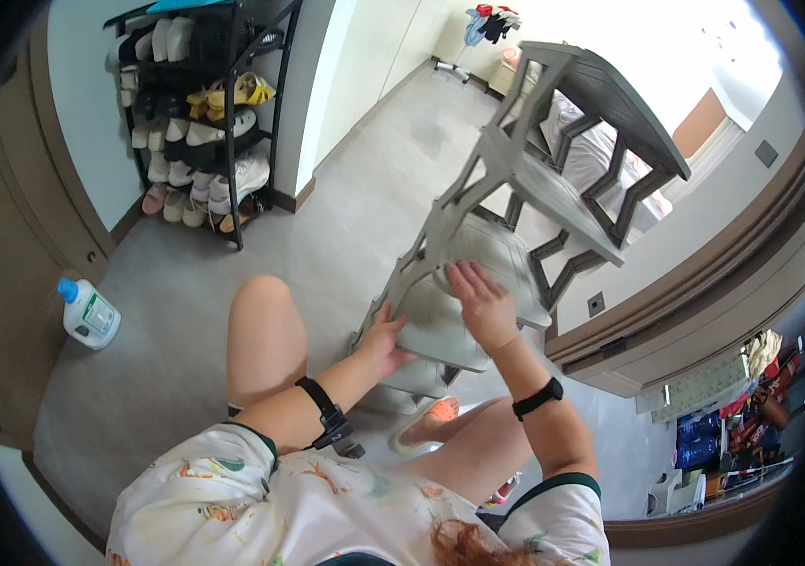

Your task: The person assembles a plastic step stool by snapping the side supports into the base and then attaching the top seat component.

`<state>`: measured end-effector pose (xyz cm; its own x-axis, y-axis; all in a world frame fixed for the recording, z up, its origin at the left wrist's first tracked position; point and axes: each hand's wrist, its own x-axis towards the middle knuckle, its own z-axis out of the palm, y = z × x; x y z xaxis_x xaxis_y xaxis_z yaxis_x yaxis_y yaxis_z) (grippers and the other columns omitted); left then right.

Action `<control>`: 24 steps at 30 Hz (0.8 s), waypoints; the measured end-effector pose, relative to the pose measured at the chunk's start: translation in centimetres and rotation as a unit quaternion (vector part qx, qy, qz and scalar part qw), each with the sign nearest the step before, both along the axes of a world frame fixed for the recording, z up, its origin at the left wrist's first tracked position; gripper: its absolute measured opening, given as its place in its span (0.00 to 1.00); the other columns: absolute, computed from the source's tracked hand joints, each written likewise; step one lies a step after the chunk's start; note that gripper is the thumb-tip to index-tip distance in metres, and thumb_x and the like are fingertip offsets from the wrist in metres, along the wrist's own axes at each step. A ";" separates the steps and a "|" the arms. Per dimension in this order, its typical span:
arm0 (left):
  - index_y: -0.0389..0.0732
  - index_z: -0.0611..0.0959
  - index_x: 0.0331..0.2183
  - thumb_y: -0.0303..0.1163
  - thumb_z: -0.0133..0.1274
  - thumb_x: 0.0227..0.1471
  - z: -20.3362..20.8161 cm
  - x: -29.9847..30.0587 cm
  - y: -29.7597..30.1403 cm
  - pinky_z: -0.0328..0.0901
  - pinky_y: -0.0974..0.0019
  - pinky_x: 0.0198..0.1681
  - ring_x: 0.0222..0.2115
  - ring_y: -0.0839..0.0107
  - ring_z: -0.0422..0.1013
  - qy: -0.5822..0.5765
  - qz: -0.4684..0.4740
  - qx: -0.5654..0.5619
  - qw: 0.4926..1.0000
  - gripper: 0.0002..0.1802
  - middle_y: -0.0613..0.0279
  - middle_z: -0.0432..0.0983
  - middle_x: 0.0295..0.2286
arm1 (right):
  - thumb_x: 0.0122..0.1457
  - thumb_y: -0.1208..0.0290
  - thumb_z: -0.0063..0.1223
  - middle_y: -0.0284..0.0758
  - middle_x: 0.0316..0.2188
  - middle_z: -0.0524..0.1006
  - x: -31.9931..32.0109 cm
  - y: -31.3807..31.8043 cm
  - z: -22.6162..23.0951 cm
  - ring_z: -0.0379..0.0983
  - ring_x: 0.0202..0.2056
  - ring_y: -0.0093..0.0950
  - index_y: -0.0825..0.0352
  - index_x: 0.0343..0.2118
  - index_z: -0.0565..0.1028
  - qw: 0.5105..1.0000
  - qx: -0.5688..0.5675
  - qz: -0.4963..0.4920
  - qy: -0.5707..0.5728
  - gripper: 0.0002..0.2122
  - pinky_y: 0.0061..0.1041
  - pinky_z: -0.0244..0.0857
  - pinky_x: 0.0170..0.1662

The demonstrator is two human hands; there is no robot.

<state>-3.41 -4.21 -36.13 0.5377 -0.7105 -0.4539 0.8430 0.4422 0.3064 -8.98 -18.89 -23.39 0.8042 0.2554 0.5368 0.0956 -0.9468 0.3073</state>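
A grey-green plastic shelf rack (567,196) with several tiers and angled zigzag legs stands in front of me, leaning away to the upper right. My left hand (383,345) grips the near left edge of one of its lower shelf panels (435,330), thumb on top and fingers partly hidden beneath. Against the same panel's upper side rests my right hand (484,304), its fingers stretched out and nothing held in it. Below that panel, the lowest tier (412,377) is partly covered by my left hand and the panel.
A black shoe rack (232,141) full of shoes stands at the far left. Nearer, a white jug with a blue cap (91,316) sits by the brown door (16,255). To the right are a brown door frame (685,292) and blue water bottles (697,439) among clutter.
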 end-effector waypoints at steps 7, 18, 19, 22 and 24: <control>0.64 0.49 0.63 0.22 0.40 0.57 -5.0 0.7 2.2 0.44 0.18 0.52 0.62 0.51 0.45 -0.010 -0.023 -0.038 0.999 0.39 0.68 0.39 0.64 | 0.50 0.70 0.52 0.39 0.49 0.73 -1.1 5.5 -3.4 0.70 0.50 0.40 0.63 0.52 0.71 0.996 -0.053 0.056 0.043 0.23 0.39 0.67 0.50; 0.63 0.47 0.64 0.25 0.39 0.59 -7.0 3.1 1.5 0.38 0.21 0.55 0.61 0.46 0.47 -0.057 -0.055 0.001 0.997 0.38 0.59 0.43 0.63 | 0.53 0.69 0.51 0.40 0.49 0.73 -0.4 5.6 -4.0 0.71 0.49 0.41 0.64 0.52 0.70 0.999 -0.038 0.013 0.015 0.21 0.39 0.66 0.51; 0.63 0.48 0.64 0.26 0.40 0.59 -6.7 3.3 1.6 0.38 0.22 0.56 0.61 0.47 0.48 -0.031 -0.058 0.029 0.997 0.37 0.59 0.43 0.63 | 0.53 0.70 0.51 0.41 0.49 0.73 -0.6 5.4 -4.5 0.70 0.49 0.41 0.64 0.52 0.70 0.999 -0.031 -0.005 0.026 0.21 0.38 0.66 0.51; 0.59 0.47 0.64 0.29 0.44 0.58 -3.0 3.2 2.3 0.45 0.30 0.57 0.61 0.50 0.49 -0.081 -0.156 0.176 0.969 0.38 0.56 0.44 0.63 | 0.54 0.71 0.50 0.41 0.50 0.72 -2.0 5.4 -4.4 0.70 0.50 0.41 0.64 0.52 0.69 0.999 -0.012 -0.032 0.041 0.20 0.37 0.66 0.52; 0.55 0.52 0.63 0.30 0.47 0.57 -3.5 4.2 2.1 0.50 0.39 0.57 0.59 0.53 0.53 -0.149 -0.144 0.226 0.952 0.37 0.54 0.47 0.62 | 0.54 0.71 0.51 0.42 0.50 0.72 -2.6 5.6 -3.0 0.70 0.50 0.41 0.64 0.52 0.69 0.998 -0.004 -0.032 0.049 0.21 0.37 0.66 0.52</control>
<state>0.74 -2.08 -39.67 0.5033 -0.6158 -0.6063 0.7552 -0.0275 0.6549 -11.59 -13.30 -26.41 0.8676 0.2057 0.4527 0.0651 -0.9496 0.3067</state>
